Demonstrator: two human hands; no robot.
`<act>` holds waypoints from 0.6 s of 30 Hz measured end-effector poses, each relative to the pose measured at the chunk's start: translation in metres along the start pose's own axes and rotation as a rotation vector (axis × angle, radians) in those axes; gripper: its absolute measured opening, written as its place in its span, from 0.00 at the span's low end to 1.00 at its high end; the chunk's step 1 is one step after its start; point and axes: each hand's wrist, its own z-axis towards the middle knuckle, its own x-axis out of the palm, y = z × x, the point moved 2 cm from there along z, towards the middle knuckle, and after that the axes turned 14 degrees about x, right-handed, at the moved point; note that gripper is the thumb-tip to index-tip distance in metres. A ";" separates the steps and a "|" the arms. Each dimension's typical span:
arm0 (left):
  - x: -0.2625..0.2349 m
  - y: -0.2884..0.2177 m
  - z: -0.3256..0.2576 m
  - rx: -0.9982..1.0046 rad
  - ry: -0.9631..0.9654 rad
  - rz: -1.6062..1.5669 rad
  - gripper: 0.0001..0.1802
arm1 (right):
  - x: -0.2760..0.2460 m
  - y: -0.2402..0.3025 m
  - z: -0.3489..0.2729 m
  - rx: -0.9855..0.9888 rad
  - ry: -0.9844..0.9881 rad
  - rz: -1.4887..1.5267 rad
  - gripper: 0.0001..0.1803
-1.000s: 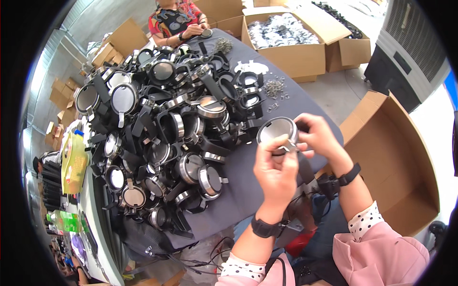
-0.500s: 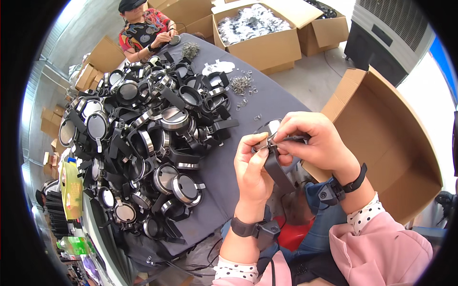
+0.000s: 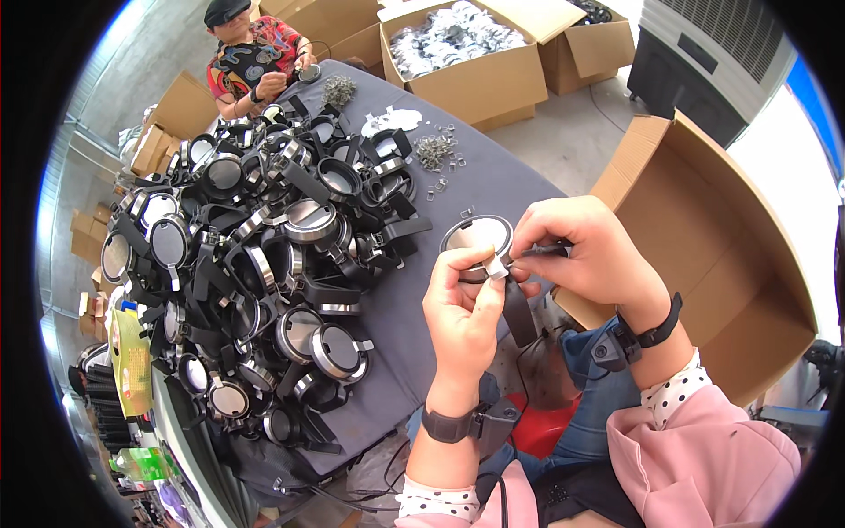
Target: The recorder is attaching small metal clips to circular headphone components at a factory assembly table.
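My left hand point(image 3: 465, 304) is closed on a round metal lid point(image 3: 476, 234) with a dark rim. Its thumb and fingers pinch the silver tab at the lid's near edge. From below that tab a flat black handle point(image 3: 519, 315) hangs down. My right hand point(image 3: 581, 251) is closed beside the tab, thumb and forefinger pinching a slim dark piece point(image 3: 553, 250) whose kind I cannot make out. The fingers hide where it meets the lid. To the left, many similar silver lids with black handles lie in a heap point(image 3: 264, 255).
Small metal clips point(image 3: 435, 151) lie on the grey-covered table point(image 3: 502, 172), with another pile point(image 3: 338, 90) farther back. An open cardboard box point(image 3: 704, 238) stands at right. Behind are a box of silver parts point(image 3: 466, 79) and a cooler point(image 3: 704, 62). A co-worker point(image 3: 255, 57) sits at the far end.
The lid has turned so that its round face now shows, with the silver tab toward me. My right hand stays beside the tab. The co-worker's hands have moved apart.
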 end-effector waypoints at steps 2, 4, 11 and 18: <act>-0.001 0.000 0.001 0.021 -0.006 0.040 0.13 | 0.001 -0.009 0.003 0.206 0.130 0.272 0.06; -0.004 0.001 0.003 -0.058 0.026 -0.053 0.13 | 0.003 -0.016 0.003 0.240 0.128 0.356 0.06; -0.011 -0.001 0.002 -0.106 -0.004 -0.161 0.15 | 0.010 -0.004 0.001 0.242 0.035 0.375 0.06; -0.012 -0.004 0.002 -0.129 -0.058 -0.274 0.16 | 0.004 -0.006 0.003 -0.119 -0.001 -0.011 0.08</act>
